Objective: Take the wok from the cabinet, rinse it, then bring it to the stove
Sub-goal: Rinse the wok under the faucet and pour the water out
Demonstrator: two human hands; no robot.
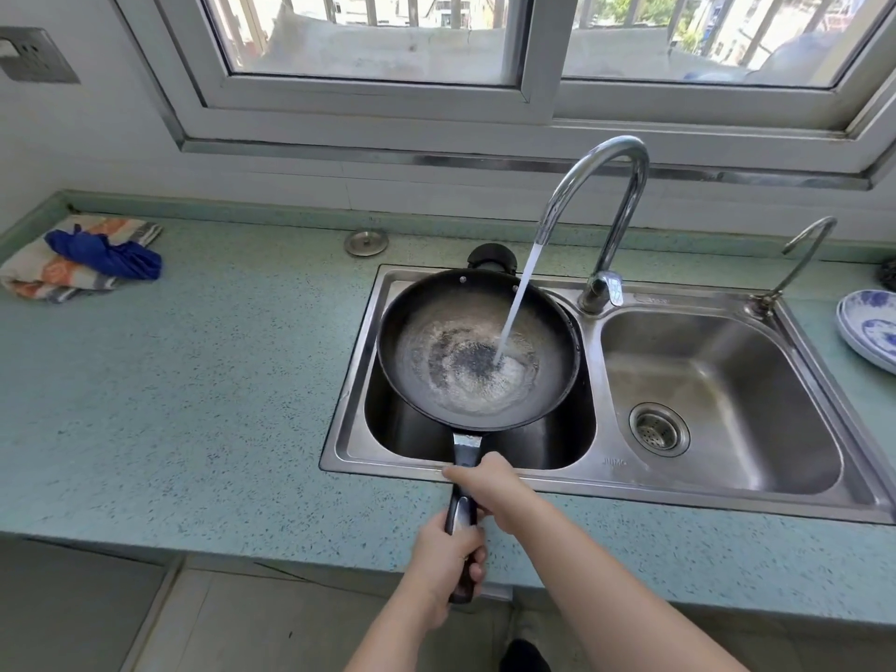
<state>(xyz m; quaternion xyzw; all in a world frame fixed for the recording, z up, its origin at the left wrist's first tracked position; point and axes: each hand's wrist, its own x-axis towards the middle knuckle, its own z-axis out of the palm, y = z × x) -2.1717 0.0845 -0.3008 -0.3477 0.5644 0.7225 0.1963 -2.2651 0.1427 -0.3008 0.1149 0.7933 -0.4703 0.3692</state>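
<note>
The left hand (451, 555) and right hand (489, 489) grip the handle of the round black metal wok (465, 351) over the left basin of the stainless-steel sink (582, 483); pooling tap water (515, 308) may tilt it, splashing out.

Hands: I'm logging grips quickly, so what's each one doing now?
Left hand: grips the wok handle at its near end.
Right hand: grips the same handle, closer to the bowl.
</note>
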